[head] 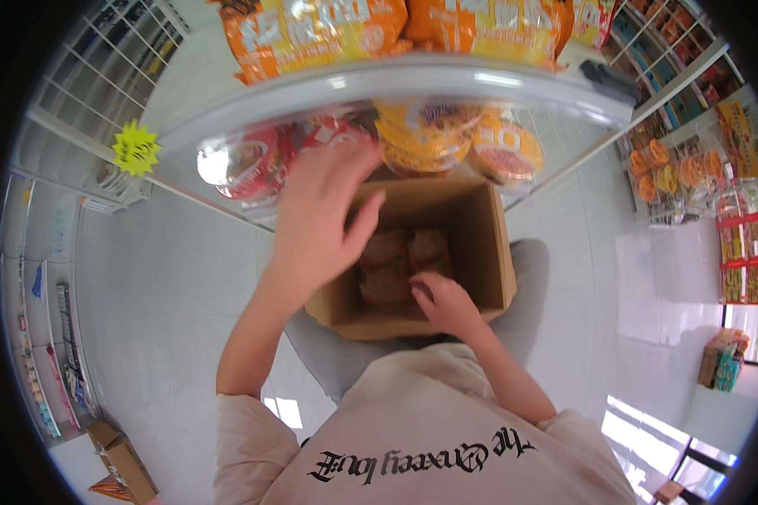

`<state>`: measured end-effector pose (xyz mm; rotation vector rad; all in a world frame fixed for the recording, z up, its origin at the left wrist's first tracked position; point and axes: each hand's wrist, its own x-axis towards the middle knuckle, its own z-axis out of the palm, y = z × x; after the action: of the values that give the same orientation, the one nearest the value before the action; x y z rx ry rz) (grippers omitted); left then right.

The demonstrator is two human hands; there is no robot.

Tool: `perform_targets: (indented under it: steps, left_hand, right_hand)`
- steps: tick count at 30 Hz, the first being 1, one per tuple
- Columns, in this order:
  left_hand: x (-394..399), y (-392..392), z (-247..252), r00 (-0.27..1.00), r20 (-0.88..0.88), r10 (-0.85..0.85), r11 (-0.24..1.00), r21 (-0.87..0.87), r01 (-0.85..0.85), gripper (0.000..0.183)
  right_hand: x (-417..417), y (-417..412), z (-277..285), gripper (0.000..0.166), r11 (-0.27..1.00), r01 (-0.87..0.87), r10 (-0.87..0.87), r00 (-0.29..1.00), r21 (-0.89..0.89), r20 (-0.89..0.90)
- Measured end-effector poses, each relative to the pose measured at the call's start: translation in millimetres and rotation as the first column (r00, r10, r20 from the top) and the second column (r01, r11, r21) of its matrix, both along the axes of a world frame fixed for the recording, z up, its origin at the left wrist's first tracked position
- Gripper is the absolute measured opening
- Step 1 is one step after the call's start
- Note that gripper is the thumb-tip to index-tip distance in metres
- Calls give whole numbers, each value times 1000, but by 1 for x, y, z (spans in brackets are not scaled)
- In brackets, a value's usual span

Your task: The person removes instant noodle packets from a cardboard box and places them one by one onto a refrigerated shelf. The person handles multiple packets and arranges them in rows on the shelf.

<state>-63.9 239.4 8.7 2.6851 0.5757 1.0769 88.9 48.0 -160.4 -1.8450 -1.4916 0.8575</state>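
An open cardboard box [496,252] stands between the person's legs, against the shelf rack, with several packages [385,278] at its bottom that look dim. My left hand [322,214] is raised over the box's left edge near red round packs [252,161] on the lower shelf; its fingers are slightly apart and hold nothing visible. Inside the box opening, my right hand [445,303] has its fingers bent above the packages; whether it touches one is unclear. Yellow round instant-noodle packs [426,136] are stacked on the same lower shelf, behind the box.
The upper shelf's edge [417,79] runs above the hands and carries orange snack bags [316,38]. A yellow star-shaped price tag [136,148] hangs at the left. Wire racks with goods [676,167] stand right; another cardboard box [123,464] lies lower left.
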Motion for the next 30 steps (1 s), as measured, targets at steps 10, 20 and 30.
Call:
perform_targets:
  steps: [10, 20, 30]
  left_hand:
    - [-52, -105, -147, 928, -373, 13, 893, -414, -179, 14]
    - [-43, -103, -144, 912, -408, 24, 883, -420, -211, 11]
    - [-40, -104, -148, 914, -404, 39, 888, -405, -218, 11]
  right_hand:
    - [40, 100, -35, 34, 826, -255, 384, 907, -502, 170]
    - [84, 139, -310, 40, 633, -420, 707, 656, -650, 264]
    - [101, 73, -373, 54, 764, -225, 324, 944, -604, 59]
